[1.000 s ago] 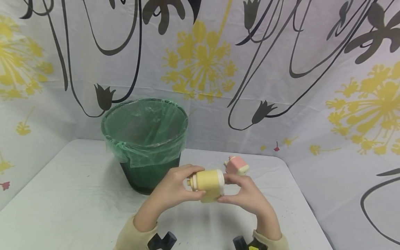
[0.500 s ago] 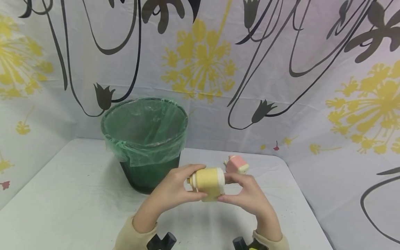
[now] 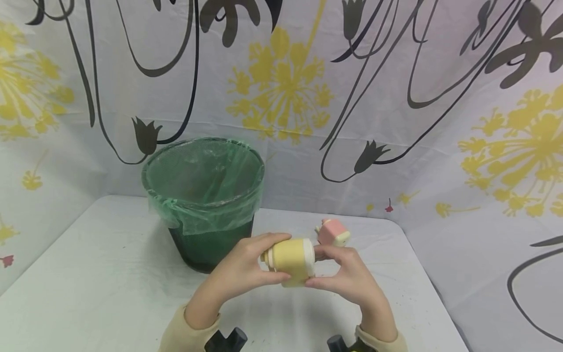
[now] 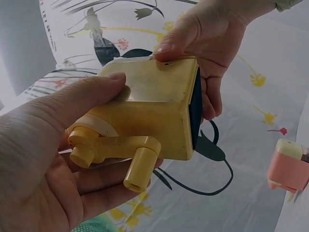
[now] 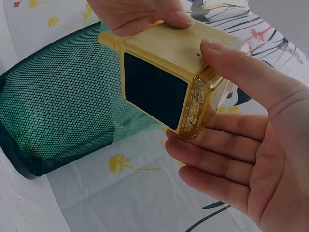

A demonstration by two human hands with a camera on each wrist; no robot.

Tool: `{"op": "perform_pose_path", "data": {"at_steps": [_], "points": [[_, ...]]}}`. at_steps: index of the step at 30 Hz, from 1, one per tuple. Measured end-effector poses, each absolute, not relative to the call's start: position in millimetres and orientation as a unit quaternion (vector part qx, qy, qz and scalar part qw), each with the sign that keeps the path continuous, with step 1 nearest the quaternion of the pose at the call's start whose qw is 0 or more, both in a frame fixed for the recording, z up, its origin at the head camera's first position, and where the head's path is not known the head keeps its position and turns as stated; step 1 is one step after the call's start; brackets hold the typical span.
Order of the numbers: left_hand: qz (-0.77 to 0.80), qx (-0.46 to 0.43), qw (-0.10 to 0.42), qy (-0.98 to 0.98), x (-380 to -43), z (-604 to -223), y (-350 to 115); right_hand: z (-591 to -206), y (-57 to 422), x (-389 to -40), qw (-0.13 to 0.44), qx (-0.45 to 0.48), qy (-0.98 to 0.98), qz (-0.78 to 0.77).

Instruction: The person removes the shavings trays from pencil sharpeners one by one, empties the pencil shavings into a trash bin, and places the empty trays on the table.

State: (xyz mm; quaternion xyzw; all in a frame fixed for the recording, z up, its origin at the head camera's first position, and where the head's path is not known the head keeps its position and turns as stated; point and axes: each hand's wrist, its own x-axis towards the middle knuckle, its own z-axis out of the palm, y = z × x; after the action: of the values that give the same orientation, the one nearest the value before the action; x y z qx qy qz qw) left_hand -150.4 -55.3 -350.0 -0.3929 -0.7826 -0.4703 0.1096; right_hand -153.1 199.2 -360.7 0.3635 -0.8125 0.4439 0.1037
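Observation:
A yellow hand-crank pencil sharpener [image 3: 291, 259] is held up in front of the bin, between both hands. My left hand [image 3: 246, 263] grips its crank end, thumb on one side and fingers on the other. My right hand [image 3: 345, 274] grips the opposite, whitish end between thumb and fingertips. In the left wrist view the crank handle [image 4: 139, 169] points toward the camera. The right wrist view shows the dark base panel [image 5: 154, 89] and a see-through drawer [image 5: 198, 106] with shavings inside. A pink pencil sharpener [image 3: 333, 231] lies on the table just beyond my right hand.
A dark green mesh bin [image 3: 211, 244] with a green plastic liner [image 3: 193, 215] stands at the back left of the white table [image 3: 110, 274]. Patterned cloth [image 3: 290, 171] hangs behind and along the sides.
Both hands keep their grip on the yellow pencil sharpener, which has shifted very slightly left and down over the last half second. The bin and pink sharpener stay where they were.

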Motion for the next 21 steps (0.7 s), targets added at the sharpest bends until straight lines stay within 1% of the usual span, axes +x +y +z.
{"op": "perform_pose_path", "data": {"at_steps": [10,21], "points": [[-0.473,-0.411,0.109,-0.771,-150.1,-349.2,-59.0,-361.0,198.2,-152.3,0.104,0.377,-0.807,0.443],[-0.465,-0.420,0.126,-0.770,-150.1,-348.8,-60.0,-352.6,192.0,-146.8,0.128,0.378,-0.811,0.428]]}}
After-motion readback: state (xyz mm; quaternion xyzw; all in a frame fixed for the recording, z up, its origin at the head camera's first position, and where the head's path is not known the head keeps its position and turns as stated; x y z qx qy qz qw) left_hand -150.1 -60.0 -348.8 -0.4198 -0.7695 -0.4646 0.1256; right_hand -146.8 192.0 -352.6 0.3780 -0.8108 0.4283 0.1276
